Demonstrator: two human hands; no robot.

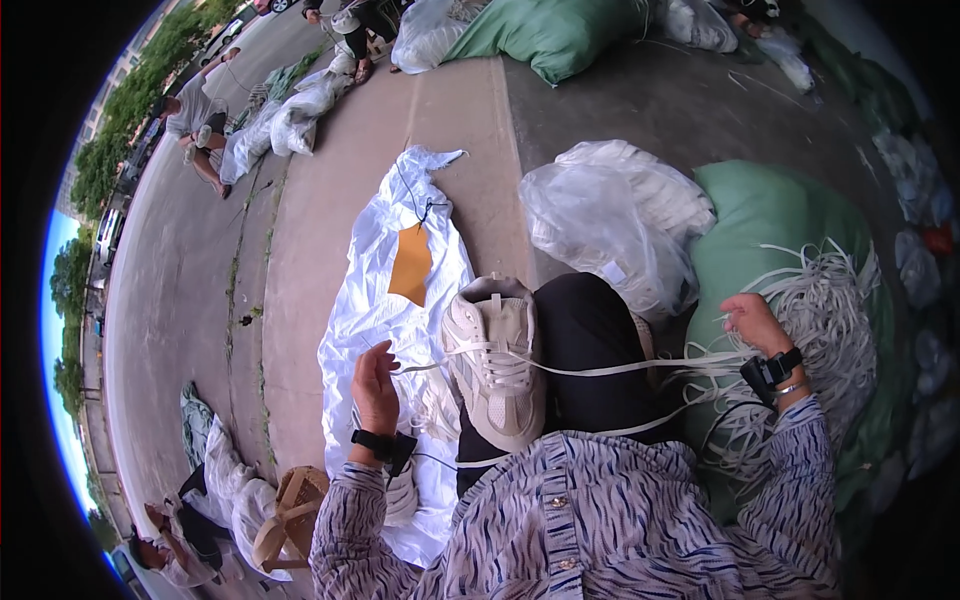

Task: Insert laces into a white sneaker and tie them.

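Observation:
A beige and grey sneaker (500,372) rests on my lap, toe toward me, its pale laces threaded through the upper eyelets. Left of it, my left hand (376,392) is closed on one end of the shoelace (418,369). The other lace end stretches taut across my dark trousers to my right hand (757,323), whose fingers are curled; the lace meets the underside of that hand. Beneath the right hand, a big tangle of loose white laces (825,320) lies on a green sack (775,205). Bands with small black devices circle both wrists.
A shiny white sheet (355,335) is spread on the pavement, with an orange-yellow piece (410,265) on it. Clear plastic bags (605,225) stand ahead. A woven stool (290,520) is at lower left. Other people sit farther off among sacks (560,35).

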